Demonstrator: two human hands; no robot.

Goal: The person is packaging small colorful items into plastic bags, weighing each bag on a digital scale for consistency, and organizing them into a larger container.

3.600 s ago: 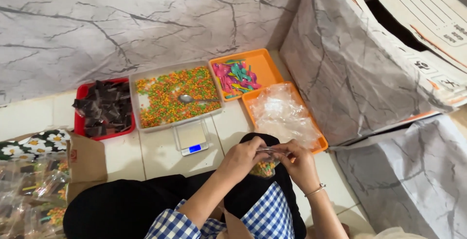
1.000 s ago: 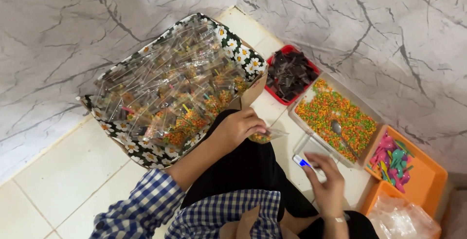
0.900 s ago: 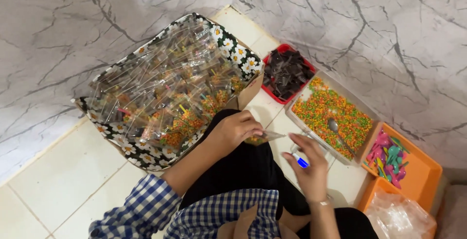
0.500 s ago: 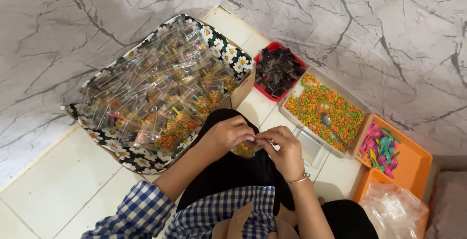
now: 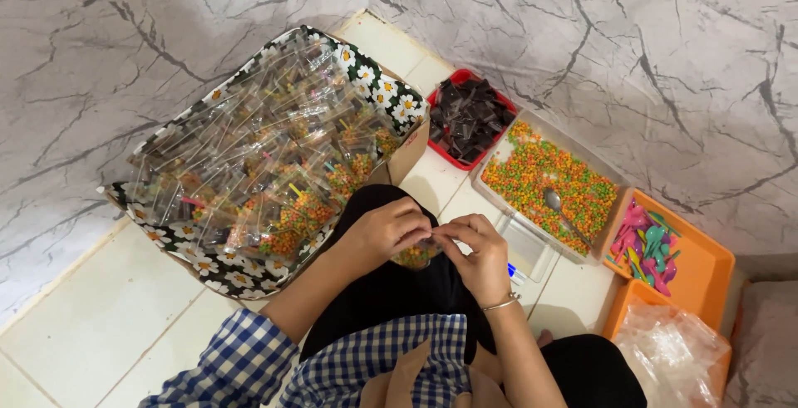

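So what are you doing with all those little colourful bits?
A person sits on the tiled floor, and both hands meet over the lap: the left hand and the right hand pinch a small clear packet with orange and green bits inside. To the left, a flower-patterned box is piled with packets like it. Ahead stand a red tray of dark pieces, a clear tray of orange and green bits with a spoon, and an orange tray of bright balloons.

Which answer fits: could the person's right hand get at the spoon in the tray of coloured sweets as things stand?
Probably yes: the spoon lies uncovered just beyond the right hand, though that hand now pinches a small bag.
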